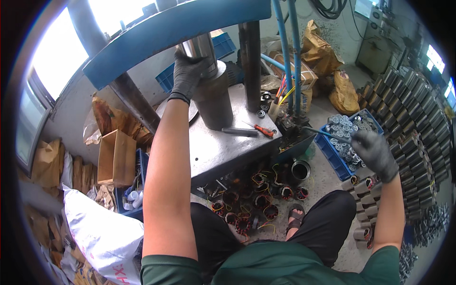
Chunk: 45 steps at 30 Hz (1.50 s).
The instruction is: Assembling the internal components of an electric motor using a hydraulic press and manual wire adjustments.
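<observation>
Sitting at a small press, the person has both gloved hands at work. The left hand [187, 71] is closed around the top of the cylinder [212, 92], a grey metal sleeve standing upright on the worktop [223, 147] directly beneath the ram [197, 47]. The right hand [375, 154] is held out to the side over the blue crate [332, 152] of round metal caps [344, 130]; its fingers are curled in a closed grip, but whether a cap is in it cannot be told.

Progress, as judged: the cylinder is seated under the ram and steadied, and a part is being fetched from the crate. Pressing does not appear to have started. A good number of wound stators [251, 202] lie on the floor between the worktop and the person's knees, so much of the batch seems to remain.

Surroundings: a screwdriver [260, 129] with an orange handle and a grey bar [240, 131] lie on the worktop just beside the cylinder. Blue hoses [285, 52] hang down behind the column [250, 57]. Rows of metal housings [413, 123] fill the right side. Cardboard boxes [115, 156] and a white sack [102, 237] crowd the left. The stators leave little room for the feet.
</observation>
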### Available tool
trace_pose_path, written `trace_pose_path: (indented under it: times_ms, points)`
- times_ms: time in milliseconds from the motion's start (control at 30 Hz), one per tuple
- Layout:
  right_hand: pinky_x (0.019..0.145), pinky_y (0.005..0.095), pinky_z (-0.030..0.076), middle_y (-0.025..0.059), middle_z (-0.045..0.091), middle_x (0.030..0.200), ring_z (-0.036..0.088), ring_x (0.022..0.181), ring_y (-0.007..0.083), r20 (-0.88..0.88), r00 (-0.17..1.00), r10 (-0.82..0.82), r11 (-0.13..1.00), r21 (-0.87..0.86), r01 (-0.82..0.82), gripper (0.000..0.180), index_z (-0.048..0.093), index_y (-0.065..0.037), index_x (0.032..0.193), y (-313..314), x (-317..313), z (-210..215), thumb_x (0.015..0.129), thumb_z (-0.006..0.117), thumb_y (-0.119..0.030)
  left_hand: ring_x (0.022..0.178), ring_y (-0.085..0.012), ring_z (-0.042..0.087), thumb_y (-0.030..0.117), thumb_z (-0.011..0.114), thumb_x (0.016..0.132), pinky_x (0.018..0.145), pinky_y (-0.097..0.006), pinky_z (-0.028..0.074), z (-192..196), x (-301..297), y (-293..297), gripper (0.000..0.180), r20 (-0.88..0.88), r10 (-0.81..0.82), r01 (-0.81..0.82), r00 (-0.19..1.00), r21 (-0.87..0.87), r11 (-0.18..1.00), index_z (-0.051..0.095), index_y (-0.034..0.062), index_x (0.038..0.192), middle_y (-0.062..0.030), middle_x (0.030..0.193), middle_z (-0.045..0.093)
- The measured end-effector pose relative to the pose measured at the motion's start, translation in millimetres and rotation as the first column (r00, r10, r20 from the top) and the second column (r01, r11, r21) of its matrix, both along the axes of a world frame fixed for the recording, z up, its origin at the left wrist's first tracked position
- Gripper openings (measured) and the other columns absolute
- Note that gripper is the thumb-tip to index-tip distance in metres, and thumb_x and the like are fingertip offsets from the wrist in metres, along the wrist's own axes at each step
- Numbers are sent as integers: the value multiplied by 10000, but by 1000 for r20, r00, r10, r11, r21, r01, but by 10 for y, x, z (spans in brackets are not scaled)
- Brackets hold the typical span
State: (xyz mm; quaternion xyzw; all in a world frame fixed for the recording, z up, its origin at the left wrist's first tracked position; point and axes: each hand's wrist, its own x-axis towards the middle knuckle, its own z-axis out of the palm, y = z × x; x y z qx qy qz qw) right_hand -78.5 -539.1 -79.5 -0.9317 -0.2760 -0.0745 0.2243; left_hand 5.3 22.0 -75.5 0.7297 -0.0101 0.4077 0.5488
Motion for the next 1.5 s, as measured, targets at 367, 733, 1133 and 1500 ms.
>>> trace_pose_path:
  times_ms: [367, 733, 1133, 1500]
  points:
    - [801, 461, 551, 214, 730, 926, 709, 888, 397, 580, 815, 7, 960, 223, -168, 549, 700, -50, 1117, 628, 1307, 650, 933, 660, -566, 997, -237, 686, 118, 802, 875, 811, -398, 605, -92, -17, -206, 637, -39, -169, 151, 985, -289, 945, 441, 35, 1393, -124, 1179, 671]
    - [1054, 470, 451, 192, 640, 1314, 614, 1230, 332, 338, 889, -310, 948, 173, 266, 508, 749, -218, 1158, 849, 1354, 908, 808, 605, -557, 1243, -267, 544, 233, 780, 931, 1067, -396, 448, -367, 185, 370, 752, 2, -135, 135, 991, -105, 985, 356, -34, 1492, -170, 1366, 553]
    - [938, 457, 548, 302, 677, 1145, 695, 1070, 403, 101, 951, -291, 952, 128, 278, 894, 711, 39, 1138, 753, 1004, 932, 814, 588, -785, 1197, -280, 611, 209, 588, 1035, 1083, -397, 502, -1319, -1542, -702, 408, 21, -13, 16, 1000, -130, 991, 550, -30, 1363, -195, 1340, 599]
    - [765, 451, 577, 177, 713, 841, 717, 820, 365, 386, 922, 41, 916, -382, 120, 279, 746, -69, 844, 62, 204, -11, 785, 710, -339, 922, -303, 662, 111, 540, 1031, 918, -419, 541, -1948, -1675, -562, 663, 876, 114, 225, 469, 6, -974, 296, 283, 1622, -245, 1084, 626]
